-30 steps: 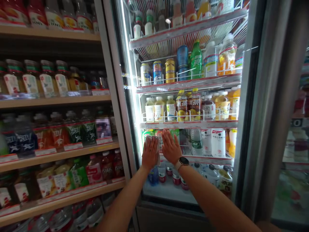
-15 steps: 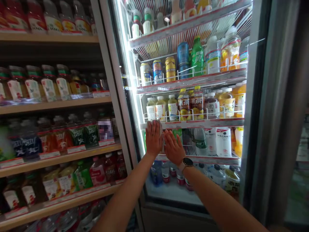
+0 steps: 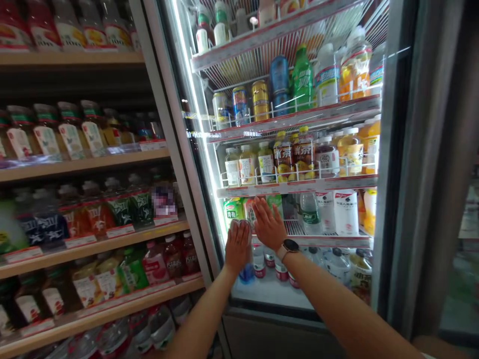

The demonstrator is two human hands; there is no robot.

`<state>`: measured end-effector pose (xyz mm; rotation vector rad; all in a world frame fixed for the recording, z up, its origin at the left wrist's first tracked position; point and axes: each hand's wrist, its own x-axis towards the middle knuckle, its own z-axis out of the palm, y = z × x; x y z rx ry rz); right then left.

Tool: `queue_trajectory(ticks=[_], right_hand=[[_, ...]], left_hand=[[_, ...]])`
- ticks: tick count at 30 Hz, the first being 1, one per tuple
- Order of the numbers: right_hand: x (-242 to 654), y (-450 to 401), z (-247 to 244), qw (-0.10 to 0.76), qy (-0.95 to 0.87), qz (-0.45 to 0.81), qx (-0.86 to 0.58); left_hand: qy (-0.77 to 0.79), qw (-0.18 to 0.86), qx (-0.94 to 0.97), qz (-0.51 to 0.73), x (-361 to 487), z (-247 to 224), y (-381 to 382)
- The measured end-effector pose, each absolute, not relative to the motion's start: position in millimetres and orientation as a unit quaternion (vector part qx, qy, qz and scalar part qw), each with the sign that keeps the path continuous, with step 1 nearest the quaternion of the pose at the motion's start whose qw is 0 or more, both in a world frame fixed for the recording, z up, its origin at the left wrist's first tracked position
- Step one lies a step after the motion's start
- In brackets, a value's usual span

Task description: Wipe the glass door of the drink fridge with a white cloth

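My left hand [image 3: 237,249] lies against the glass door [image 3: 269,294] of a lit drinks fridge, over its lower left part. Under its fingers is a pale cloth [image 3: 248,235], of which only the edge shows around the fingertips. My right hand [image 3: 268,227], with a dark-faced watch [image 3: 290,245] on the wrist, is just right of it and a little higher. Its palm is flat to the glass, fingers stretched out, and I see nothing in it. Behind the glass near both hands stand a green carton [image 3: 232,209] and a clear bottle with a green label [image 3: 310,214].
Open wooden shelves [image 3: 93,157] with rows of bottled drinks run along the left. A metal post [image 3: 168,134] divides them from the fridge. More bottles and cans [image 3: 261,101] fill the fridge racks. The dark door frame [image 3: 396,199] rises on the right.
My left hand has slid down the glass with the cloth, from the shelf edge to below the green carton. My right hand stays nearly in place. The view has shifted slightly.
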<state>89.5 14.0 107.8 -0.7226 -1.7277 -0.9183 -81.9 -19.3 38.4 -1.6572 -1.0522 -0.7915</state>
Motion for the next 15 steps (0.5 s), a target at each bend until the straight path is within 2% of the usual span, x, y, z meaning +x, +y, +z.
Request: queue_trajectory(ticks=[4,12,15], right_hand=[[88.2,14.3,108.1,0.505,-0.703,-0.398,-0.302],[91.4,12.4,108.2,0.502,-0.715,-0.388,-0.294],[93.0,12.3,107.9,0.501,-0.719,-0.384,-0.292]], left_hand=[[-0.425,0.489,-0.691,-0.322,-81.7,55.3,-16.1],[-0.438,0.445,-0.679,-0.386,-61.9,162.5,-6.2],[-0.441,0.446,-0.672,-0.394,-59.6,166.5,-4.1]])
